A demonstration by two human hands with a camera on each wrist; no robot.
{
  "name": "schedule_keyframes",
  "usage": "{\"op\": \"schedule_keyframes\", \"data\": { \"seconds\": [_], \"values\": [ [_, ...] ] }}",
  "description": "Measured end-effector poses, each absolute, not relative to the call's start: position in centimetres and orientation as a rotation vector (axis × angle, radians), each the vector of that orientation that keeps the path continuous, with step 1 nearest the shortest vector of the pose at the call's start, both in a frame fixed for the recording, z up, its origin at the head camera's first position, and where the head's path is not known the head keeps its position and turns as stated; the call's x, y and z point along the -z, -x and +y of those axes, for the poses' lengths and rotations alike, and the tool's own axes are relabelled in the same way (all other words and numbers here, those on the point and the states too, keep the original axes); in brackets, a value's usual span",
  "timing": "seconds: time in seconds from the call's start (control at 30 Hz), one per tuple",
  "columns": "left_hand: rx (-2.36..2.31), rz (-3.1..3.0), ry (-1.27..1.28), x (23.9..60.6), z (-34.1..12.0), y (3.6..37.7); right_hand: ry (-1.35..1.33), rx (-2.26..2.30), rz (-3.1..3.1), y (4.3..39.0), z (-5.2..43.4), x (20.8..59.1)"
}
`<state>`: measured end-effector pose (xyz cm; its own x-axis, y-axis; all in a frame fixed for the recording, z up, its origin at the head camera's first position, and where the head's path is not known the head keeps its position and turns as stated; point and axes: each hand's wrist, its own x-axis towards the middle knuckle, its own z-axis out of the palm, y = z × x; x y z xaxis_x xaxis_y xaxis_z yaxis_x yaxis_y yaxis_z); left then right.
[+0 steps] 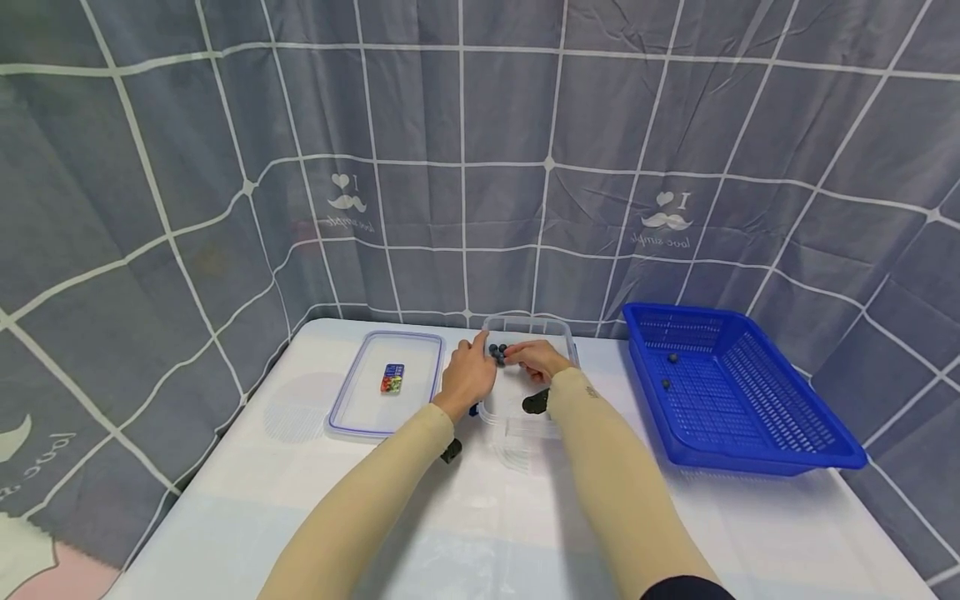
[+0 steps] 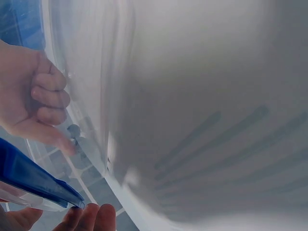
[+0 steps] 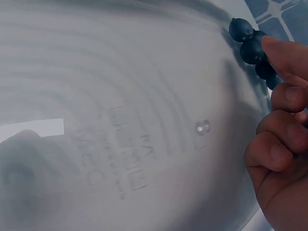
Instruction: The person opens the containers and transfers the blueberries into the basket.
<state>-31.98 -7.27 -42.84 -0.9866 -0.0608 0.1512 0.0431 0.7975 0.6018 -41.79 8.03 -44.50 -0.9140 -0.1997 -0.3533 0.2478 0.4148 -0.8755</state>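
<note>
1. Nearest me, my two sleeved forearms reach forward over the white table (image 1: 480, 517).
2. My left hand (image 1: 467, 377) rests at the left rim of the clear container (image 1: 558, 333), forefinger stretched toward the berries; I cannot tell whether it grips anything.
3. My right hand (image 1: 536, 358) is inside the container, fingers curled, forefinger and thumb pinching at the dark blueberries (image 1: 497, 352); the right wrist view shows the fingertip on the cluster (image 3: 252, 45) against the container's far wall.
4. Left of the container lies its clear lid (image 1: 360, 412), a small colourful sticker (image 1: 392, 377) on it.
5. To the right sits the blue basket (image 1: 787, 450), two loose berries (image 1: 666, 384) inside.
6. Behind hangs a grey gridded curtain (image 1: 225, 167).
</note>
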Motion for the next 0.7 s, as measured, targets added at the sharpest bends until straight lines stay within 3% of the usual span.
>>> {"op": "schedule_keyframes", "data": {
  "seconds": [0.7],
  "values": [
    [0.94,-2.802,-0.025,43.05,-7.08,32.13,-0.013,1.423,2.435,41.02,7.3,44.94]
  ]
}}
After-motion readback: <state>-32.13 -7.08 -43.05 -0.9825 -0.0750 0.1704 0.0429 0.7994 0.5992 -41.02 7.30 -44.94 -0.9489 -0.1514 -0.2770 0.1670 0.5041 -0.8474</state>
